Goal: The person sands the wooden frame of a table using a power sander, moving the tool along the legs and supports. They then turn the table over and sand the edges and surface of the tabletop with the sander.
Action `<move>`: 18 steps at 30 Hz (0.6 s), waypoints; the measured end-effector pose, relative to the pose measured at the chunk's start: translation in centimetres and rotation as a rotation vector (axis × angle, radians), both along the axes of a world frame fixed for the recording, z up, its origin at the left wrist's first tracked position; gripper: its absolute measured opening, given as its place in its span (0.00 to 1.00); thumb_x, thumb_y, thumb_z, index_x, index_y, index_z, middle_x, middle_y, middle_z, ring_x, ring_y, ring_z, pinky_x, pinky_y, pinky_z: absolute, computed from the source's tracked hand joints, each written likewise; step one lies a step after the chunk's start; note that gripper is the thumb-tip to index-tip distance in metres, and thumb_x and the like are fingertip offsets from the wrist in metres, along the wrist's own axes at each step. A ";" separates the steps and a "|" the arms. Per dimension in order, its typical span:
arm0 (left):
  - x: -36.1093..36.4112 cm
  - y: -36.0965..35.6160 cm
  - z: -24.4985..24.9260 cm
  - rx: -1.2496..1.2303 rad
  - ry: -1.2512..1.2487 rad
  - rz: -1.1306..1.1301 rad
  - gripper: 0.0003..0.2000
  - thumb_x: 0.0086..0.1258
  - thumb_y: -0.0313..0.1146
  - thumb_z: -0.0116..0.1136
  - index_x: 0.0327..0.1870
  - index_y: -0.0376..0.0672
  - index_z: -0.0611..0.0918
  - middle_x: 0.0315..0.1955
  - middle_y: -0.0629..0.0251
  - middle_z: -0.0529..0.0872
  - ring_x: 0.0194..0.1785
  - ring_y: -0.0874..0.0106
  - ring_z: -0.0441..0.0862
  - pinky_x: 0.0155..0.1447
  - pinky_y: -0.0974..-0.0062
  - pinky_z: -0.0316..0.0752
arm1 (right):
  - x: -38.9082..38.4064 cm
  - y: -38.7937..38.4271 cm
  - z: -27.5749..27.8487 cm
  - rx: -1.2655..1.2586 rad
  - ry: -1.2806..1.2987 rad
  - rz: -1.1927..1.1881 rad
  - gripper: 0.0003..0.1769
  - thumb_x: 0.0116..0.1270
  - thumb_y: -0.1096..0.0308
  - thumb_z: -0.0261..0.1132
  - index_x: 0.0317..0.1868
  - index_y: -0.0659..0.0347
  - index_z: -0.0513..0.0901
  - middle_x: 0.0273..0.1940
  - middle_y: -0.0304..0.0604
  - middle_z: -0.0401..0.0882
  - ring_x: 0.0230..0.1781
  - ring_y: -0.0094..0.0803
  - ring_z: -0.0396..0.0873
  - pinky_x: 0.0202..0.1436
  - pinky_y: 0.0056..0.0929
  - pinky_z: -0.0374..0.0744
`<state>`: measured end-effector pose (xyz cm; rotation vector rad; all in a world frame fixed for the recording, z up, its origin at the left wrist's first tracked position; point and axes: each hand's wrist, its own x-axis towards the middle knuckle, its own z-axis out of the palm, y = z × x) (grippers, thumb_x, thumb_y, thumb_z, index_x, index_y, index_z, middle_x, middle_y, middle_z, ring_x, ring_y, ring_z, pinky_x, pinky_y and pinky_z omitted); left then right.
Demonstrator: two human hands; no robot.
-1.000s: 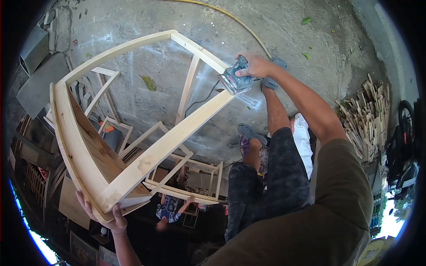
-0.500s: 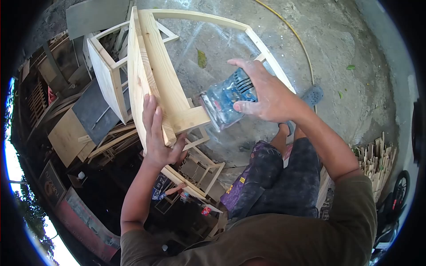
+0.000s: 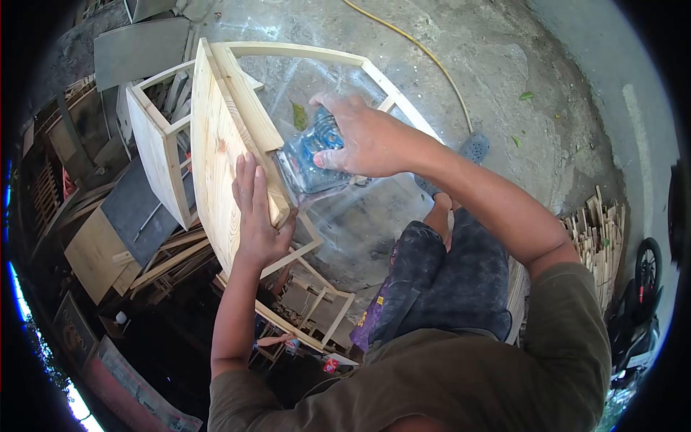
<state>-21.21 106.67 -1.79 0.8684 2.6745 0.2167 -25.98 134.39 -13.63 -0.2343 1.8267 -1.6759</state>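
Observation:
My right hand [image 3: 360, 140] is wrapped over the top of a dusty blue power sander [image 3: 311, 165]. The sander lies against the inner side of a pale wooden frame [image 3: 248, 101], and its base is partly hidden and blurred. At the near end of that frame, my left hand [image 3: 260, 227] grips the edge of its broad wooden panel [image 3: 219, 155]. The fingers lie along the panel's outer face, with the thumb round the other side. A curved rail [image 3: 309, 50] runs from the frame's far end.
Another wooden frame [image 3: 155, 144] stands left, beside leaning boards [image 3: 144, 209]. A yellow hose [image 3: 425, 50] crosses the concrete floor. Wood offcuts [image 3: 599, 237] are stacked by the right wall. Another person's arm [image 3: 276, 340] shows below, near more frames [image 3: 317, 309].
My right hand has moved the sander left and slightly up, closer to the panel and over the crosspiece. My left hand keeps its grip on the panel. The whole view has shifted a little.

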 end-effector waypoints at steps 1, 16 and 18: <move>0.0 -0.1 0.1 -0.008 -0.005 0.003 0.52 0.59 0.27 0.71 0.86 0.35 0.53 0.84 0.36 0.52 0.87 0.37 0.48 0.85 0.38 0.45 | 0.8 -0.3 -1.1 0.012 0.001 -0.030 0.50 0.67 0.45 0.74 0.81 0.61 0.63 0.71 0.77 0.67 0.70 0.69 0.75 0.74 0.52 0.74; -1.7 0.3 1.7 -0.036 -0.009 0.009 0.53 0.58 0.25 0.72 0.85 0.34 0.52 0.84 0.37 0.52 0.86 0.40 0.51 0.87 0.48 0.50 | -2.3 -3.8 1.2 -0.037 0.036 -0.179 0.51 0.66 0.46 0.74 0.82 0.62 0.62 0.69 0.82 0.68 0.67 0.72 0.76 0.73 0.50 0.76; -2.2 0.6 1.5 -0.035 -0.005 0.010 0.54 0.57 0.24 0.73 0.85 0.34 0.52 0.84 0.37 0.52 0.86 0.40 0.51 0.87 0.49 0.50 | -3.2 -3.8 1.3 0.009 0.033 -0.162 0.51 0.66 0.46 0.74 0.82 0.62 0.62 0.69 0.82 0.68 0.68 0.72 0.76 0.73 0.51 0.75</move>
